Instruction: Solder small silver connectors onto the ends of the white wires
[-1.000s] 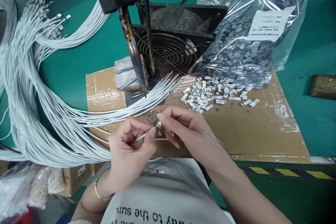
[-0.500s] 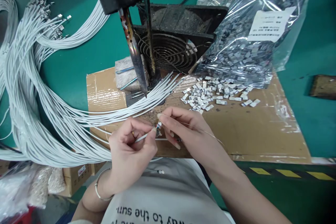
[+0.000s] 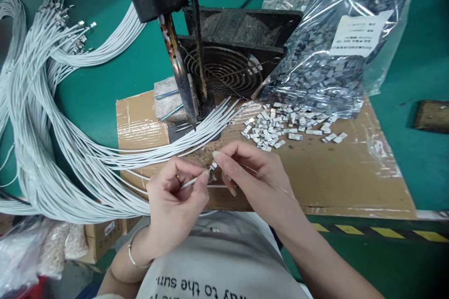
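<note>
My left hand (image 3: 177, 208) pinches a white cable (image 3: 188, 183) close to its end, where short coloured wires show. Against those wires, a small white connector (image 3: 213, 165) is held between the thumb and finger of my right hand (image 3: 257, 177). A thin wire (image 3: 282, 188), like solder wire, runs across my right palm toward the wrist. Above both hands, the soldering iron (image 3: 182, 84) points its tip down, apart from the cable end. A row of white cables (image 3: 182, 142) lies just behind my left hand.
Loose small connectors (image 3: 277, 126) are piled on the cardboard (image 3: 343, 173). Behind them lies a clear bag (image 3: 326, 65) full of similar pieces. A black fan (image 3: 228, 67) stands behind the iron, beside a pale block (image 3: 170, 98). Thick cable bundles (image 3: 31, 103) cover the left side.
Both hands stay almost in place. My right hand has shifted very slightly, with the connector still at the cable's end.
</note>
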A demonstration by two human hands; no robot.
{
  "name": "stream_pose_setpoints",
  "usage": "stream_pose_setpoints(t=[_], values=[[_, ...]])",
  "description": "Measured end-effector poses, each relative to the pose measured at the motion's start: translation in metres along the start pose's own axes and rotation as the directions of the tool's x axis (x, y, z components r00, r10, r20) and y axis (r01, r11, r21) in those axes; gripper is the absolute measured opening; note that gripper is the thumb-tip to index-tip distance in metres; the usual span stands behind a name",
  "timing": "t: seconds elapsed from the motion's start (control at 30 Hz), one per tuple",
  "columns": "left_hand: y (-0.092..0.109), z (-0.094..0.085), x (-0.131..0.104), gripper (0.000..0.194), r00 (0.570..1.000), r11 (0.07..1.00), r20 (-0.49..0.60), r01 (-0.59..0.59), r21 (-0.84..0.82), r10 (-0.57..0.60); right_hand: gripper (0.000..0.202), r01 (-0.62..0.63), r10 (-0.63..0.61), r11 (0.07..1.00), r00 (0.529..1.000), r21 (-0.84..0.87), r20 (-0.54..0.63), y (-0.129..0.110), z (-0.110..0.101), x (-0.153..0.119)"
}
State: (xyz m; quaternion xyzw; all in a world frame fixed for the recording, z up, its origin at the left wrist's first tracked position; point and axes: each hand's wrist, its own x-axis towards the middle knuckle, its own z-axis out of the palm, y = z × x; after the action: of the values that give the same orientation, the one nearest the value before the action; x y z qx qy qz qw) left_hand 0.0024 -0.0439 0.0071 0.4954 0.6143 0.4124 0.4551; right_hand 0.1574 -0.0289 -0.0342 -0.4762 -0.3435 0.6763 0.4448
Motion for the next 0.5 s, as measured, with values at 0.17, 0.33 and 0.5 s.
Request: stream_pose_setpoints(t=[0.17,0.33,0.5], values=[[0.0024,-0.0004,0.0030,0.016,0.999,1.000,0.013,0.030,0.004,-0.030,0.032,0.177,-0.191,0.971,0.978,-0.160,-0.081,0.0078,0.0002,-0.0044],[0.0004,-0.0012,0.0028,0.013,0.997,0.997,0.044,0.069,-0.021,-0.068,0.030,0.252,-0.274,0.944,0.958,-0.214,-0.080,0.0065,0.0004,-0.0051],[0.0005,-0.0015,0.0031,0.012,0.995,0.997,0.061,0.077,-0.022,-0.075,0.030,0.267,-0.291,0.938,0.953,-0.221,-0.084,0.0049,0.0008,-0.0038]])
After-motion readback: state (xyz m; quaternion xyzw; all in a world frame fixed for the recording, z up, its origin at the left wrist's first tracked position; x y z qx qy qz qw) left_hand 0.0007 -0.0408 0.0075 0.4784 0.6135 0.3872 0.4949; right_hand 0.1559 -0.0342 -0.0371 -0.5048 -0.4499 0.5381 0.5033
